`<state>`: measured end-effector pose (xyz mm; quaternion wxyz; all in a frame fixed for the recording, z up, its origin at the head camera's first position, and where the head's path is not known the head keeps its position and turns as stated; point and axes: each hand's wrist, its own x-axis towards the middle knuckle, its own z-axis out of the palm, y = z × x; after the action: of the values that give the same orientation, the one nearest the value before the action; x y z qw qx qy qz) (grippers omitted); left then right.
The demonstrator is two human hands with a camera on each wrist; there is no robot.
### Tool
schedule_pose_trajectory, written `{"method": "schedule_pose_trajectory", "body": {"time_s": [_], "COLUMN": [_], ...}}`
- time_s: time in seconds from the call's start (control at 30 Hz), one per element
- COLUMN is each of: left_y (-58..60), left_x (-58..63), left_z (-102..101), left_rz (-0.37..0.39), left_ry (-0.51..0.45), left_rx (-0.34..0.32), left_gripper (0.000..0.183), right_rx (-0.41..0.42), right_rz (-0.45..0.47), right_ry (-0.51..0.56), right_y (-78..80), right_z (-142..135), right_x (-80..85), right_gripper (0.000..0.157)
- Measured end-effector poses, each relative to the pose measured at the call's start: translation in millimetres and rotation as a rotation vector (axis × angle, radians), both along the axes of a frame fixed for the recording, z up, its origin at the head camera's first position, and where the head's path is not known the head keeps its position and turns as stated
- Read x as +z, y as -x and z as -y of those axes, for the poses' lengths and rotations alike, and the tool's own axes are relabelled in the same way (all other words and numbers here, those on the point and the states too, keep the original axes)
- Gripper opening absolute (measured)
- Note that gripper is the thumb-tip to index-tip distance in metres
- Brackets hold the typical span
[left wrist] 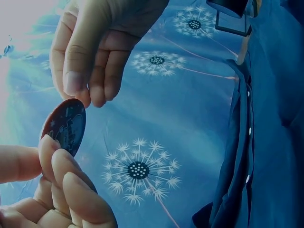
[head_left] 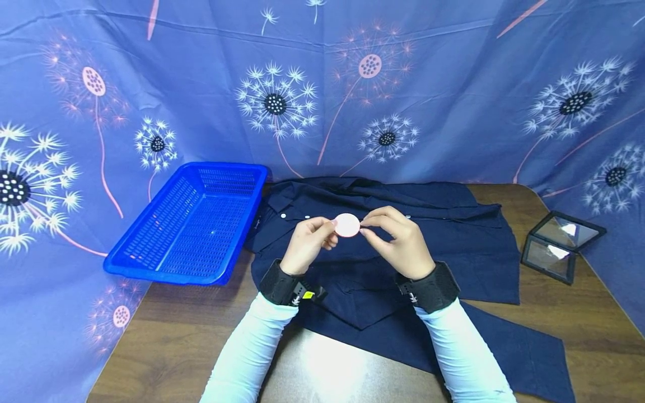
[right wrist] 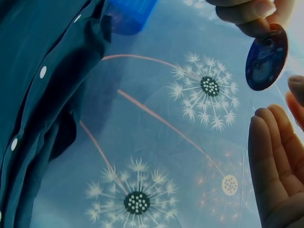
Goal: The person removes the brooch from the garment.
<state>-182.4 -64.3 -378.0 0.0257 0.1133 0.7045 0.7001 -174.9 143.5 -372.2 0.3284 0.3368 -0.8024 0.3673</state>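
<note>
A small round disc (head_left: 347, 225) with a pale face and a reddish rim is held up over a dark navy shirt (head_left: 453, 246). Its other side, seen in the left wrist view, is dark with a printed picture. My left hand (head_left: 313, 240) pinches the disc by its edge between thumb and fingers. On the opposite side, my right hand (head_left: 400, 240) has thumb and fingertips close to the rim; whether they touch it, I cannot tell. In the right wrist view, the fingers (right wrist: 275, 156) of that hand look fairly straight, with a gap to the disc.
A blue plastic basket (head_left: 227, 263) stands at the left of the wooden table (head_left: 166, 330). A black-framed folding piece with two shiny panels (head_left: 561, 243) lies at the right. Behind the table hangs a blue dandelion-print cloth (head_left: 201, 101). The shirt covers much of the table's middle.
</note>
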Motion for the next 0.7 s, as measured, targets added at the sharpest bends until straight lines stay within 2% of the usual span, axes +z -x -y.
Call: {"method": "schedule_pose_trajectory", "body": {"time_s": [0.17,0.37,0.57,0.7], "left_y": [-0.3,0.1,0.7,0.9], "left_x": [-1.2,-3.3,-5.0,-6.4], "left_z": [-1.0,-2.5,-4.1,-4.5], "left_rz": [-0.024,-0.057,-0.07,-0.085], "left_ry": [0.004,0.032,0.064,0.076], "left_rx": [-0.022,-0.055,-0.104,-0.112], "left_gripper": [0.025,0.023,0.022,0.022], "right_rx": [0.024,-0.016,-0.055,-0.088], "right_rz": [0.041,0.093,0.191,0.283], "right_ry": [0.071,0.166,0.236,0.264], "right_y": [-0.1,-0.8,-2.5,-3.0], "right_z": [1.2,3.2,6.5,9.4], "right_x": [0.5,1.4,2.8,2.1], "right_gripper": [0.017,0.02,0.019,0.019]}}
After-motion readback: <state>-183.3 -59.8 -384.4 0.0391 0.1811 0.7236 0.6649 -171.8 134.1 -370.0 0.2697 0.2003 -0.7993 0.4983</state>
